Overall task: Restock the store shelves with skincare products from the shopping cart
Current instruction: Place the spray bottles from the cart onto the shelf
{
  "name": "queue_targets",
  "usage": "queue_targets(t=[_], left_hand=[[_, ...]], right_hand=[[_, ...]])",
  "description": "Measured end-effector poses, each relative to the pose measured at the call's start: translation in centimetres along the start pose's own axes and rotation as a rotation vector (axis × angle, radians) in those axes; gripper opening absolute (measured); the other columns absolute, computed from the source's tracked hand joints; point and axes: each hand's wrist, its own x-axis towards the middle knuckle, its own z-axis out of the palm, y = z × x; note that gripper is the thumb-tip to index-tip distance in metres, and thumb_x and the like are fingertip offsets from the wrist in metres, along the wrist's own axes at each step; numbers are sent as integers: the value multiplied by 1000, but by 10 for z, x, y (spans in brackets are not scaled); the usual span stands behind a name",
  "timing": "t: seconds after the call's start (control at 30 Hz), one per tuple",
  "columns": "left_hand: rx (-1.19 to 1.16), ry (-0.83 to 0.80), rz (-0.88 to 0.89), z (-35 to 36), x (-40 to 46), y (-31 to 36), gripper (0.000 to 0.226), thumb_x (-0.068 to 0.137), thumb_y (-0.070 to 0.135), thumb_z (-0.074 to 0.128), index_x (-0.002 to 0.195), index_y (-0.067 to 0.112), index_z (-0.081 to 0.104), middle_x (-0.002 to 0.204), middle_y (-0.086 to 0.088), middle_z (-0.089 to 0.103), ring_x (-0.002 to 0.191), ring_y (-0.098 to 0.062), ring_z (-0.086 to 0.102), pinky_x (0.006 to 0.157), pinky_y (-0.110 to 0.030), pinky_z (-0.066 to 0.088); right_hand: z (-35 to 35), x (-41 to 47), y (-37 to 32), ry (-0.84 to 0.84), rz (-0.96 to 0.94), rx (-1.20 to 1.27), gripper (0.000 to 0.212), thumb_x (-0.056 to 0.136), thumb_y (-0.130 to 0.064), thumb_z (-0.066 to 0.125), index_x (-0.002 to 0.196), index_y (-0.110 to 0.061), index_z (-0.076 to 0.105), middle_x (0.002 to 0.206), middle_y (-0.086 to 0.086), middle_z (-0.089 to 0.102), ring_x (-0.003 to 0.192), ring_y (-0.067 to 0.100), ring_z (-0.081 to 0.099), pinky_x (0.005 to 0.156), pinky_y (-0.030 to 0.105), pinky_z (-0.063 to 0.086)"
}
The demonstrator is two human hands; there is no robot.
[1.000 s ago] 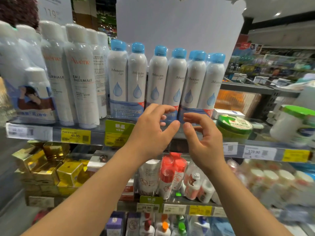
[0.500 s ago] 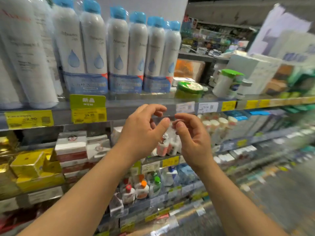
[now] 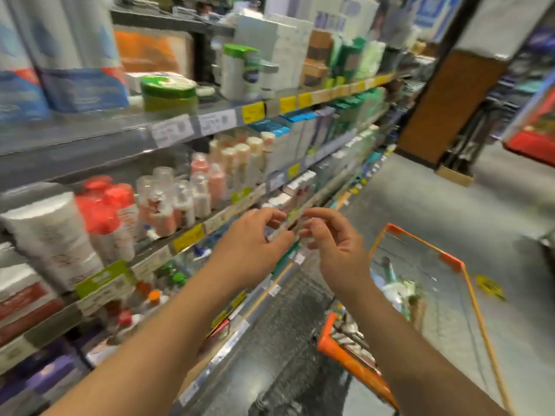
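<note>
Two empty hands — left hand (image 3: pixel 255 235), right hand (image 3: pixel 333 241) — above stocked cart (image 3: pixel 462 265)

Head view looks down-right along shelves (image 3: pixel 192 124) toward cart (image 3: pixel 450 259).

Both bare forearms reach forward and upward, converging. The left hand (image 3: pixel 255 240) and right hand (image 3: pixel 333 244) hover close together, palms facing inward, fingers loosely curled, fingertips nearly touching, holding nothing visible.

The shopping cart (image 3: pixel 420 298) right of the hands has an orange rim. Left of them stand bottles with red caps (image 3: pixel 103 202) — above, a green-lidded jar (image 3: pixel 168 88) and yellow price tags (image 3: pixel 253 112) on grey shelf edges.
</note>
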Motion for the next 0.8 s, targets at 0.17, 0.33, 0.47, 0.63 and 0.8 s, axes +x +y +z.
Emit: queue_targets(t=[0.17, 0.33, 0.47, 0.63, 0.8], left_hand=[[-11, -169, 64, 63, 21, 20, 37, 98, 46, 63, 131, 31, 58, 119, 14, 62, 83, 3, 55, 71, -20, 40], [-73, -320, 97, 136, 36, 36, 36, 95, 41, 67, 128, 28, 61, 114, 9, 66, 84, -9, 62, 82, -28, 47], [-102, -415, 92, 190, 47, 49, 33, 95, 39, 68, 126, 30, 62, 107, 14, 64, 79, 3, 56, 77, -24, 40], [-125, -500, 25, 244, 68, 67, 31, 97, 44, 64, 126, 38, 57, 110, 21, 62, 80, -2, 59, 69, -26, 47], [-99, -553, -40, 292, 95, 83, 33, 98, 43, 62, 130, 36, 56, 109, 19, 62, 77, -6, 61, 67, -28, 51]], right_hand=[[-60, -26, 28, 165, 120, -71, 24, 91, -55, 57, 106, -45, 73, 102, -7, 74, 99, 21, 71, 80, 46, 58], [-120, -50, 60, 355, 227, -84, 22, 89, -52, 59, 101, -44, 75, 97, -6, 75, 93, 20, 72, 81, 48, 59], [-161, -65, 87, 451, 329, -73, 19, 92, -40, 58, 98, -43, 76, 99, -5, 74, 95, 23, 70, 79, 43, 58], [-206, -70, 123, 488, 452, -80, 17, 94, -41, 59, 102, -42, 74, 104, -4, 75, 99, 25, 71, 86, 53, 58], [-250, -60, 159, 510, 556, -24, 24, 104, -25, 58, 102, -43, 74, 102, -4, 75, 94, 23, 71, 79, 47, 60]])
